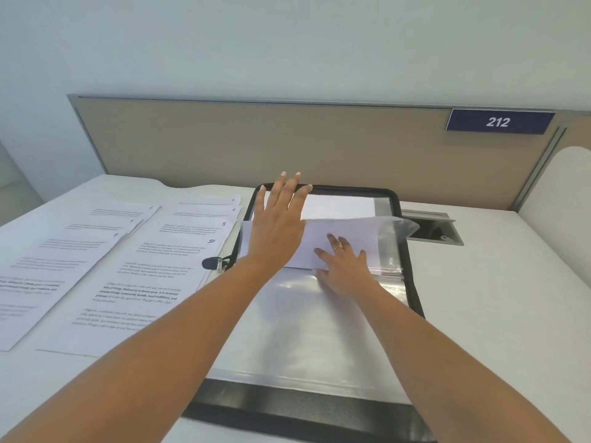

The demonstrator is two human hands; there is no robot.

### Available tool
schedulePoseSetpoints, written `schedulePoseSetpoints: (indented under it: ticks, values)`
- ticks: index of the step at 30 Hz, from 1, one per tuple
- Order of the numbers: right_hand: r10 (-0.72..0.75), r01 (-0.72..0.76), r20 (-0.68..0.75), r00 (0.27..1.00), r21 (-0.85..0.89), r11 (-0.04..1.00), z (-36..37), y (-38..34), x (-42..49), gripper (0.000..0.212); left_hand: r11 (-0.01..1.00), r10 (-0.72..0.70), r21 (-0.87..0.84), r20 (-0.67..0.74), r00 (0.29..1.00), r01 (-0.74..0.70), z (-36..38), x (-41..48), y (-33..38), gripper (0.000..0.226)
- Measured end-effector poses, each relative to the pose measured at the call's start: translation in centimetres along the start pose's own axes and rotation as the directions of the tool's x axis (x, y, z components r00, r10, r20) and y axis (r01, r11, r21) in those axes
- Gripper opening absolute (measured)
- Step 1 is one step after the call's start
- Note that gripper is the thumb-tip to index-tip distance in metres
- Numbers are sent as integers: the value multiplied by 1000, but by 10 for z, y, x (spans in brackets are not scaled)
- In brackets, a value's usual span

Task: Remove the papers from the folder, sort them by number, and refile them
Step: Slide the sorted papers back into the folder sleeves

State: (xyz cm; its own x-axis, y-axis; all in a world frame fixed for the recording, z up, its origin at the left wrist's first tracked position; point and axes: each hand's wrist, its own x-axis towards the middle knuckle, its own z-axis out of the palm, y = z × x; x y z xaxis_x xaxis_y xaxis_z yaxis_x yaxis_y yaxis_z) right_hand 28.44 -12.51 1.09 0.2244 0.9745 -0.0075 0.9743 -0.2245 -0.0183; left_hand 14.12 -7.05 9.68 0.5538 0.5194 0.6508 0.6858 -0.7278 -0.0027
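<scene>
While left hand (277,227) and right hand (347,268) press a sheet (353,235) in the folder (413,282), fingers wide, papers (160,266) sit just beside its left edge.

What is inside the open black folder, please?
Clear plastic sleeves, a white sheet under the left hand and right hand, a second sheet behind it. No number shows on either.

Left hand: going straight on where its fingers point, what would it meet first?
Past the folder rim, the left hand would probably meet the beige partition; depth is unclear.
</scene>
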Motion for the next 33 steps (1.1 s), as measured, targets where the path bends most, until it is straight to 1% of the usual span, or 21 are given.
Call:
schedulePoseSetpoints:
  ticks: [3,5,8,10,12,13,15,17,22,23,26,29,31,33]
  values:
    - [57,-60,58,997,49,997,7,3,9,55,998,-58,-19,71,996,59,13,-18,-10,60]
    - [87,-93,84,993,71,993,8,6,15,56,992,-108,-44,181,978,117,20,-31,-15,55]
    - [115,-122,101,988,77,989,6,6,23,58,985,-158,-13,340,927,173,30,-52,-22,54]
    - [129,-137,104,986,78,987,6,3,25,59,976,-183,-24,450,874,216,37,-64,-27,55]
    - [127,-132,85,988,56,990,8,-2,25,60,938,-208,-112,572,793,327,39,-75,-31,58]
    - [122,-126,72,990,50,991,9,-5,24,60,913,-221,-142,616,756,383,39,-79,-33,59]
    - [116,-120,64,991,65,991,11,-12,21,59,885,-236,-148,675,699,442,38,-86,-36,62]
    - [111,-117,66,992,85,990,13,-19,17,57,883,-232,-141,698,677,448,36,-92,-38,63]
    - [75,-81,58,995,108,991,9,-40,12,52,868,-222,-178,697,682,464,28,-99,-49,62]
    - [68,-75,64,996,105,992,7,-47,12,53,865,-228,-178,693,684,469,27,-100,-53,62]
    - [46,-50,48,998,104,993,2,-71,16,65,850,-264,-179,669,695,495,19,-102,-75,60]
    - [9,-17,53,999,157,987,-1,-100,28,51,837,-311,-175,628,713,519,11,-103,-108,58]
    - [-18,9,49,999,182,983,-3,-122,41,49,846,-325,-150,614,719,511,8,-101,-136,57]
    - [-46,38,38,998,187,982,-6,-145,55,47,852,-337,-121,618,710,509,8,-99,-165,57]
